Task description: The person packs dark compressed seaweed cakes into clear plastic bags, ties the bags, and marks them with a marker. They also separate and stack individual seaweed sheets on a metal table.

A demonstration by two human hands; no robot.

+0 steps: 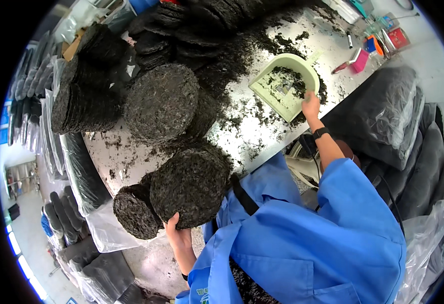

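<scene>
At the table's near left edge, my left hand (178,234) grips the lower rim of a round, blackish dried seaweed cake (190,188). The thumb shows on its face; the other fingers are mostly hidden. A smaller stack of dark rounds (135,213) leans beside it. My right hand (311,105) is closed on the right rim of a pale green dustpan (310,76). Dark flakes and a small greyish piece lie in the pan. Just beyond the held cake, a wide stack of the same rounds (164,104) is tipped with its flat face toward me.
More stacked rounds (88,106) stand at the far left and along the back. Dark crumbs litter the metal table (242,139). A pink-handled brush (358,61), an orange-and-blue tape roll (374,45) and a marker (349,41) lie at the right. Plastic-wrapped bundles (389,111) crowd the right side.
</scene>
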